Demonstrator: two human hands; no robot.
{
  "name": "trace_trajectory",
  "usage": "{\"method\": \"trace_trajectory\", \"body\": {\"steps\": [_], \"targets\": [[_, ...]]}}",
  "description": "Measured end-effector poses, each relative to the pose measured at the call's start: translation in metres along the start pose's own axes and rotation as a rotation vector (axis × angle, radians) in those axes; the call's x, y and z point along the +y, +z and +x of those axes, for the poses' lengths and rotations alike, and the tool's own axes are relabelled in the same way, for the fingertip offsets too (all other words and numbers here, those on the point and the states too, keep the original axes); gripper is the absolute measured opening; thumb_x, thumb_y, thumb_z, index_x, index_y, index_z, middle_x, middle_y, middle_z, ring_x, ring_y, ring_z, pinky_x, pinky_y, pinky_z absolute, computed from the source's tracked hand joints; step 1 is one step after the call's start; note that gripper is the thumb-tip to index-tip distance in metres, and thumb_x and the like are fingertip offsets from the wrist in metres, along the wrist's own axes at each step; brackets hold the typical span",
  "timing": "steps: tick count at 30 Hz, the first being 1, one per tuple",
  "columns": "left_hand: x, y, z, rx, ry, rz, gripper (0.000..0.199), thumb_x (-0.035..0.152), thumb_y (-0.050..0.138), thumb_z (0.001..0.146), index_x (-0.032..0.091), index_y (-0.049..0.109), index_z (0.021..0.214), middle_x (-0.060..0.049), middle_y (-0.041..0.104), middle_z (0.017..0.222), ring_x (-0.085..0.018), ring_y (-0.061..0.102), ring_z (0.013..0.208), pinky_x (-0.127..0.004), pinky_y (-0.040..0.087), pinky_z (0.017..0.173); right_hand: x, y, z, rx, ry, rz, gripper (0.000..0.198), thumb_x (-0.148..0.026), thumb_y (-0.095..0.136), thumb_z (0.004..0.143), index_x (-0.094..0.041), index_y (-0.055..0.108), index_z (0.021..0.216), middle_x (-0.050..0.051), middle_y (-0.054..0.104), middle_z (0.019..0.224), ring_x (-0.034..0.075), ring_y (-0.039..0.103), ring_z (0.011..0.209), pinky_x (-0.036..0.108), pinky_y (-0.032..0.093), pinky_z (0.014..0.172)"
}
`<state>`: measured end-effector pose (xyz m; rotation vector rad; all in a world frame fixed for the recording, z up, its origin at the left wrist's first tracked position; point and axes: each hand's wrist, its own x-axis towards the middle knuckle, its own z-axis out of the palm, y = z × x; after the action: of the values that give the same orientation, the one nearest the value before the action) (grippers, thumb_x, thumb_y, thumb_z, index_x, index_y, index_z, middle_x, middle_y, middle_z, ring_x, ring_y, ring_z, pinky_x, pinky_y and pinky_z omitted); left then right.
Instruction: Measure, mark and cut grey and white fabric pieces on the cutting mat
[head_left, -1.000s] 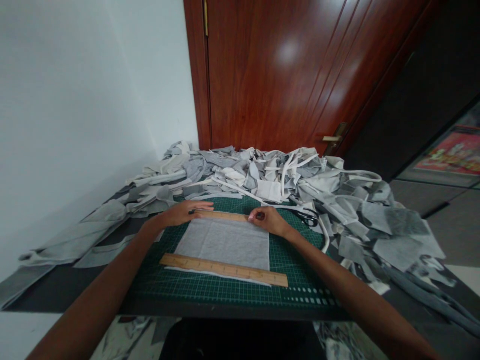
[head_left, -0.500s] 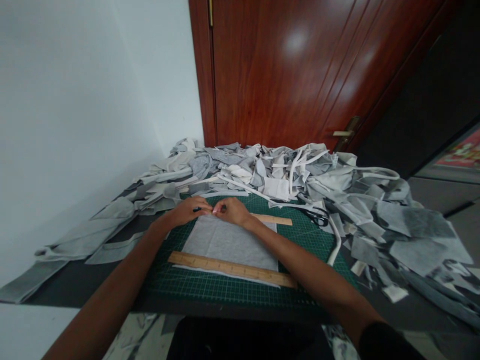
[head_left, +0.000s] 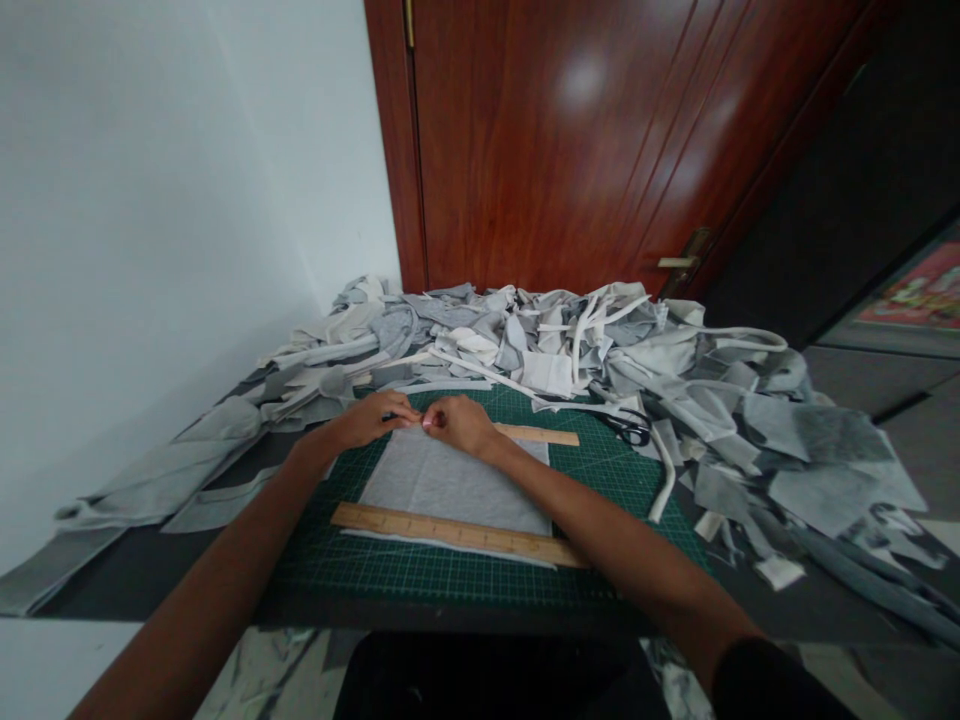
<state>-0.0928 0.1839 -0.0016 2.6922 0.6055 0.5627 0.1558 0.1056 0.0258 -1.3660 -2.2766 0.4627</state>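
A light grey piece of fabric (head_left: 457,486) lies flat on the green cutting mat (head_left: 600,500). At its far left corner, my left hand (head_left: 375,420) is closed, thumb and fingers pinching the fabric's edge. Right beside it my right hand (head_left: 459,424) pinches the same edge, its fingertips almost touching the left ones. One wooden ruler (head_left: 538,434) runs along that far edge, partly hidden under my right hand. Across the near part of the fabric lies a second wooden ruler (head_left: 457,535), with a strip of the fabric showing in front of it.
Scissors with black handles (head_left: 634,430) lie on the mat's right side, close to a white cord-like strip (head_left: 663,475). Heaped grey and white fabric scraps (head_left: 480,335) line the back of the dark table and spread down both sides. Behind stands a red-brown door (head_left: 540,150).
Both hands stay at the far edge of the fabric, with only slight finger movement. The whole view has shifted a little; rulers and fabric lie as before.
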Motion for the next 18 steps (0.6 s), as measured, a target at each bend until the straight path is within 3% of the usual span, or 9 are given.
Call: {"method": "trace_trajectory", "body": {"steps": [11, 15, 18], "targets": [[-0.001, -0.001, 0.003, -0.005, -0.049, 0.019, 0.047, 0.057, 0.052, 0.105, 0.021, 0.082, 0.105, -0.011, 0.077, 0.101, -0.022, 0.068, 0.094, -0.032, 0.049, 0.088, 0.053, -0.037, -0.054, 0.045, 0.041, -0.001, 0.013, -0.015, 0.072, 0.085, -0.020, 0.082, 0.093, 0.004, 0.080, 0.092, 0.016, 0.071, 0.079, 0.023, 0.045, 0.070], [0.007, 0.000, 0.004, 0.004, -0.068, 0.059, 0.034, 0.041, 0.055, 0.104, 0.020, 0.081, 0.104, -0.011, 0.077, 0.103, -0.023, 0.068, 0.097, -0.035, 0.051, 0.091, 0.072, -0.042, -0.070, 0.085, 0.049, 0.058, 0.010, -0.015, 0.072, 0.084, -0.019, 0.081, 0.087, 0.004, 0.078, 0.085, 0.015, 0.067, 0.072, 0.023, 0.044, 0.067], [0.032, 0.008, 0.006, 0.027, -0.154, 0.157, 0.028, 0.021, 0.052, 0.098, 0.019, 0.079, 0.105, -0.010, 0.075, 0.104, -0.025, 0.068, 0.101, -0.038, 0.053, 0.094, 0.084, -0.044, -0.078, 0.107, 0.047, 0.143, 0.010, -0.022, 0.070, 0.088, -0.017, 0.079, 0.086, 0.002, 0.075, 0.077, 0.013, 0.063, 0.066, 0.022, 0.044, 0.064]]}}
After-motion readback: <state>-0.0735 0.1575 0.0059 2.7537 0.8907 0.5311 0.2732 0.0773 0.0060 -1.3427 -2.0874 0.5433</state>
